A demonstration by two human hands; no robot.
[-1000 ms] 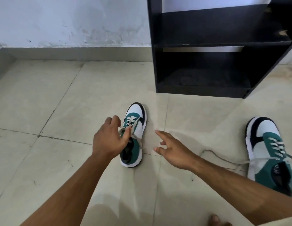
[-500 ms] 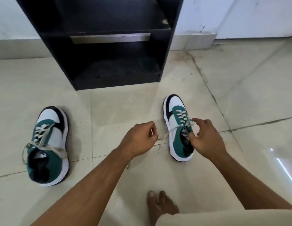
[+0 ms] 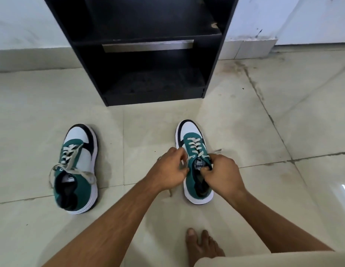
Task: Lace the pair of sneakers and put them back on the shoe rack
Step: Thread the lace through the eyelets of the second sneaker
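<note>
On the tiled floor (image 3: 283, 132), the left sneaker (image 3: 77, 174) is seen with loose laces. The left hand (image 3: 167, 170) and right hand (image 3: 221, 174), drawn closer together than before, are pinched on the laces (image 3: 194, 147) of the right sneaker (image 3: 196, 160). The black shoe rack (image 3: 148, 35) is empty.

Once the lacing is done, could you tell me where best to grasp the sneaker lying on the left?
Probably the heel collar of the left sneaker, taken from above: it stands upright on its sole, opening up, heel toward the person. Avoid its loose laces.
</note>
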